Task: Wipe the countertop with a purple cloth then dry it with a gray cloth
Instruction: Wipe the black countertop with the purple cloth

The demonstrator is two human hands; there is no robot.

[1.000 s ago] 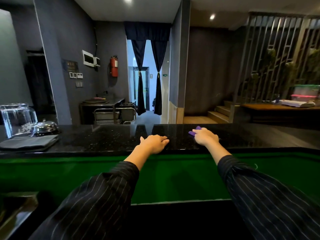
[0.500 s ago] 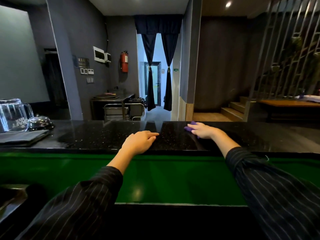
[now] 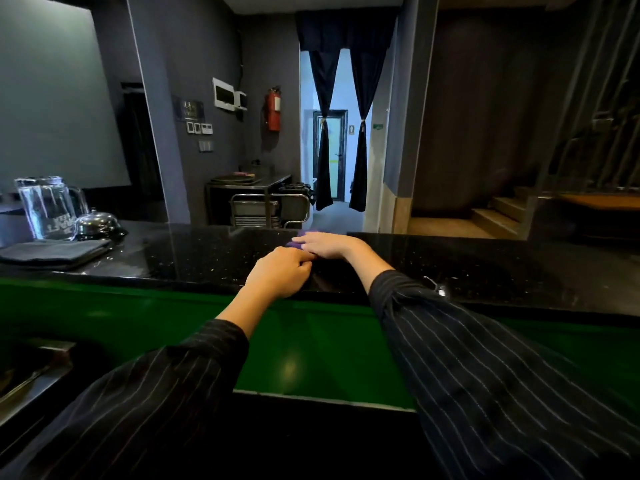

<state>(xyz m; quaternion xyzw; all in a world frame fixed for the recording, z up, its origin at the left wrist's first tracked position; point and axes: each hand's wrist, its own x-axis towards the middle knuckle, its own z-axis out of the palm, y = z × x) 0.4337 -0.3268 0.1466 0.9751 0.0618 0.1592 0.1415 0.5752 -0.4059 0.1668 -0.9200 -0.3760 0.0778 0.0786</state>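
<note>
The black speckled countertop [image 3: 450, 268] runs across the view above a green front panel. My right hand [image 3: 329, 244] lies flat on the purple cloth [image 3: 304, 235], pressing it on the counter near the far edge; only a purple fringe shows past the fingers. My left hand [image 3: 282, 275] rests on the counter's near edge just in front of the right hand, fingers curled and held together, nothing visible in it. A folded gray cloth [image 3: 52, 252] lies on the counter at far left.
A glass pitcher [image 3: 46, 207] and a metal dome bell [image 3: 95, 223] stand behind the gray cloth at left. Beyond the counter are a metal cart [image 3: 266, 211], a curtained doorway and wooden steps [image 3: 495, 216] at right.
My right hand has slid the purple cloth leftward along the counter, ending close above my left hand. The view has shifted to the left.
</note>
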